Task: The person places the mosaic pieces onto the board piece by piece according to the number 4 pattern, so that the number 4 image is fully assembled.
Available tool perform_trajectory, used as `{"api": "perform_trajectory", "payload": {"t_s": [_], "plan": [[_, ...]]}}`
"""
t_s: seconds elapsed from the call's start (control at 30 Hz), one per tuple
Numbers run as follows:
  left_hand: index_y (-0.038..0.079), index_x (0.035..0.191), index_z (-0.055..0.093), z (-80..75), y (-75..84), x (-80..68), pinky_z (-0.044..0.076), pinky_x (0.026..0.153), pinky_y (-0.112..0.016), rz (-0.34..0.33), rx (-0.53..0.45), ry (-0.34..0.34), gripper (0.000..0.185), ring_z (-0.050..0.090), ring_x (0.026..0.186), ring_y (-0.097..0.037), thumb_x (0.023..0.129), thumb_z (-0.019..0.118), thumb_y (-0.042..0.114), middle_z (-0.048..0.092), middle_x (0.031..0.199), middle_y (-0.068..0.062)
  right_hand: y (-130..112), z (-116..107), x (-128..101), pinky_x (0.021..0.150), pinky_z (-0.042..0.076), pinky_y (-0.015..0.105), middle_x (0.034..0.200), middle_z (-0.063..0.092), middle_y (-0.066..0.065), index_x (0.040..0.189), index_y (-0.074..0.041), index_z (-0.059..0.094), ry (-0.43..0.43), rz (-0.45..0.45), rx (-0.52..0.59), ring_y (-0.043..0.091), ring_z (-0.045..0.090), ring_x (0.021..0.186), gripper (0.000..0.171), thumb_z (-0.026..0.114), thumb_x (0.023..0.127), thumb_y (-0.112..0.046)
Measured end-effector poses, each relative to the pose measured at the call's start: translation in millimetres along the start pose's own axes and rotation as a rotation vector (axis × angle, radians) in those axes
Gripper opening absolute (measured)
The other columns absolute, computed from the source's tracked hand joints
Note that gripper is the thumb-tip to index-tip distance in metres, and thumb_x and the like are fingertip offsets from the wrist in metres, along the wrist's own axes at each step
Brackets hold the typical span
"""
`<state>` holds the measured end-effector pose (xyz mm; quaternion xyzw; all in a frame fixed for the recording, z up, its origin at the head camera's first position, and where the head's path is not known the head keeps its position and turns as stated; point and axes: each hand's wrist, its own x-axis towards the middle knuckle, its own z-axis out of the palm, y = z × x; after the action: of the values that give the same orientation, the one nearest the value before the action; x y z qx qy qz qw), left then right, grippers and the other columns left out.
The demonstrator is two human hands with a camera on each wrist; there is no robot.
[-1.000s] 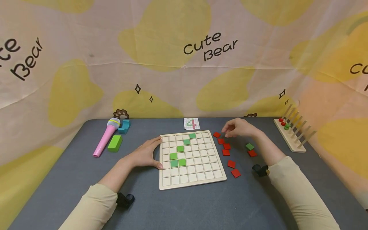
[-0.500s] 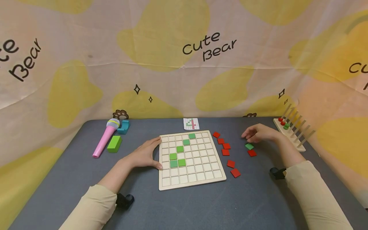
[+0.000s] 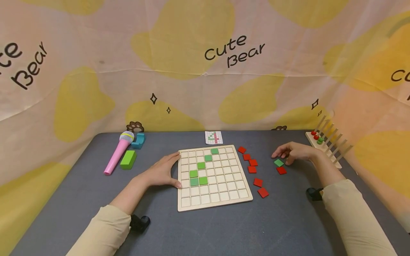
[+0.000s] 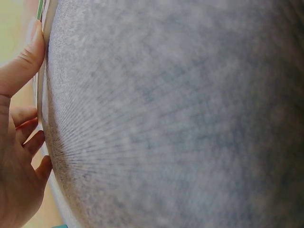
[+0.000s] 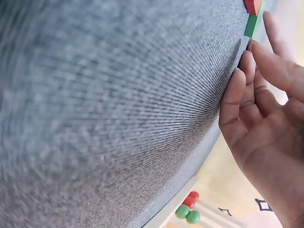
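Observation:
A wooden grid board (image 3: 224,200) lies mid-table with several green tiles (image 3: 201,165) set in its squares. My left hand (image 3: 162,170) spreads along its left edge, thumb on the lower part and fingers at the upper corner; in the left wrist view the thumb (image 4: 29,59) presses on the rim. Right of the board, my right hand (image 3: 298,152) hovers low by a loose green tile (image 3: 278,163), index finger beyond it and thumb on its near right side. A red tile (image 3: 281,170) lies just in front. In the right wrist view the green tile (image 5: 254,23) sits beside the fingertips.
Several red tiles (image 3: 253,162) lie in a loose line along the board's right edge. A pattern card (image 3: 213,137) is behind the board. At left are a pink toy microphone (image 3: 117,154), a green block (image 3: 128,159) and a blue piece (image 3: 138,141). A pegged bead rack (image 3: 323,151) stands at right.
My right hand has moved right, away from the red tiles near the board's far corner, and come down to the loose green tile. The left hand stays on the board.

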<state>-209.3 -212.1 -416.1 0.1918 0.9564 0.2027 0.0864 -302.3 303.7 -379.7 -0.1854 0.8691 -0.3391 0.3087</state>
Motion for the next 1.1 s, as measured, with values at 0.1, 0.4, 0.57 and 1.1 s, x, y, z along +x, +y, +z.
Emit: {"api": "perform_trajectory", "payload": {"t_s": [0.1, 0.4, 0.57, 1.1], "plan": [[0.003, 0.154, 0.031, 0.5, -0.6, -0.1, 0.031, 0.116, -0.06, 0.002, 0.003, 0.0, 0.119, 0.03, 0.148, -0.043, 0.064, 0.086, 0.056, 0.027, 0.163, -0.018, -0.5, 0.5, -0.8, 0.075, 0.048, 0.023, 0.117, 0.063, 0.007, 0.125, 0.004, 0.063, -0.015, -0.003, 0.006, 0.015, 0.048, 0.095, 0.054, 0.066, 0.071, 0.009], [0.003, 0.154, 0.03, 1.8, -1.9, 1.2, 0.031, 0.116, -0.061, 0.002, 0.009, -0.002, 0.119, 0.03, 0.148, -0.042, 0.064, 0.086, 0.057, 0.026, 0.163, -0.017, 1.7, 3.1, 0.4, 0.07, 0.046, 0.022, 0.1, 0.061, 0.0, 0.118, 0.008, 0.064, -0.002, -0.032, -0.01, 0.013, 0.045, 0.088, 0.041, 0.068, 0.077, 0.007], [0.003, 0.154, 0.03, 1.5, -1.7, 1.3, 0.03, 0.116, -0.06, -0.001, 0.007, -0.002, 0.119, 0.03, 0.148, -0.042, 0.064, 0.086, 0.057, 0.027, 0.163, -0.018, 1.2, 4.2, 2.9, 0.071, 0.046, 0.021, 0.094, 0.06, 0.005, 0.115, 0.009, 0.065, 0.05, -0.052, -0.034, 0.009, 0.048, 0.083, 0.036, 0.072, 0.08, 0.003], [0.002, 0.154, 0.03, 0.6, -0.6, 0.5, 0.03, 0.116, -0.06, 0.004, 0.002, 0.003, 0.119, 0.03, 0.148, -0.043, 0.064, 0.086, 0.055, 0.027, 0.163, -0.019, -5.2, 8.1, 3.8, 0.066, 0.046, 0.026, 0.082, 0.071, 0.006, 0.091, -0.002, 0.067, 0.317, -0.023, -0.229, 0.01, 0.057, 0.072, 0.023, 0.081, 0.078, -0.014]]}}
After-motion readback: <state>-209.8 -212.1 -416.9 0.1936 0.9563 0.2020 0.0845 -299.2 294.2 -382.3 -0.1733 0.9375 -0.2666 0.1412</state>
